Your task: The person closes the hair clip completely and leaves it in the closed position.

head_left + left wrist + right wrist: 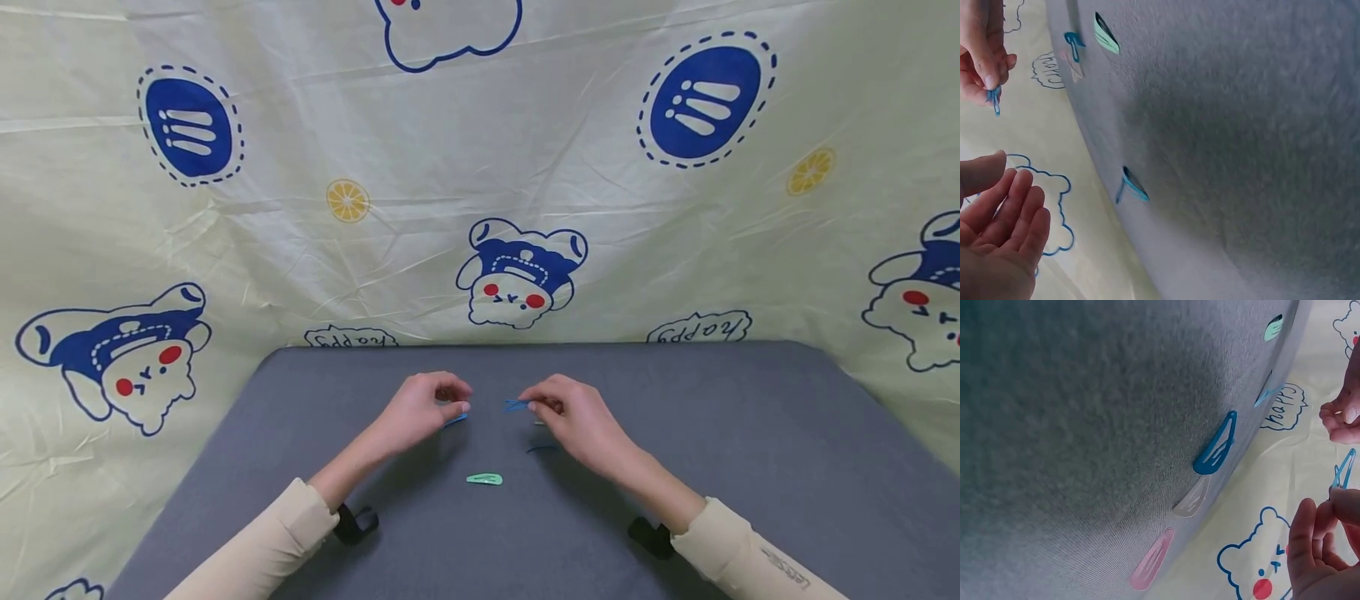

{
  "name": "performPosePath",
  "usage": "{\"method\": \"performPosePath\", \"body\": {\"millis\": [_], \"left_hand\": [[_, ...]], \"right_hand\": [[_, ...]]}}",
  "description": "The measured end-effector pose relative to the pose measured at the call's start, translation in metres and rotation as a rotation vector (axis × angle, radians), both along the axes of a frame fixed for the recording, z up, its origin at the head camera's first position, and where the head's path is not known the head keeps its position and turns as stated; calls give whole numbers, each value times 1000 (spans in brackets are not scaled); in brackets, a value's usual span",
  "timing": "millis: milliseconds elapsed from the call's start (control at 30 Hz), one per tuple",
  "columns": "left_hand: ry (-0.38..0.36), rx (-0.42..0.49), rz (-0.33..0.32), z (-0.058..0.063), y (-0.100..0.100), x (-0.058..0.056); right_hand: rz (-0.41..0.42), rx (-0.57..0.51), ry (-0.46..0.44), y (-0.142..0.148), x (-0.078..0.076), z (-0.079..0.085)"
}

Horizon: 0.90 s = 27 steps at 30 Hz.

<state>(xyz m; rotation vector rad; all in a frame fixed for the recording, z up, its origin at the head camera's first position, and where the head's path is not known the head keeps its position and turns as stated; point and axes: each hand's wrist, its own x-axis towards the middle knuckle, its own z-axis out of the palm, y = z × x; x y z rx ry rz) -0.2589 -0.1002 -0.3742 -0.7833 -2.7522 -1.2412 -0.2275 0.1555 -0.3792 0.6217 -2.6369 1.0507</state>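
My right hand (581, 421) pinches a light-blue snap hair clip (1337, 478) between thumb and fingertips, raised over the table, its two parts spread apart. Facing it, my left hand (412, 417) is held up with fingers loosely bent and nothing in them, as the left wrist view (1007, 228) shows. Below the left hand, another light-blue hair clip (1137, 189) lies on the table, snapped open. A mint-green hair clip (484, 479) lies nearer the front, between the forearms. Under the right hand are a dark-blue hair clip (1209, 465), a pale grey one (1192, 501) and a pink one (1147, 569).
The dark grey table (480, 550) extends out to both sides of the arms. Behind it hangs a pale cloth (285, 150) printed with cartoon bears and orange slices. Dark straps (354, 525) circle both wrists.
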Motion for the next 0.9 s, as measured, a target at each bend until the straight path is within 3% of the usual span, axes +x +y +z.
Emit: {"method": "performPosePath", "body": {"millis": [300, 533, 733, 900], "left_hand": [[39, 32, 22, 13, 5, 28], [66, 125, 31, 16, 12, 49], [86, 142, -4, 18, 16, 65], [60, 143, -1, 20, 17, 77]], "right_hand": [[-29, -26, 32, 3, 21, 12], [-52, -80, -29, 4, 47, 21], [-87, -131, -35, 6, 64, 22], [-79, -165, -2, 3, 77, 20]]}}
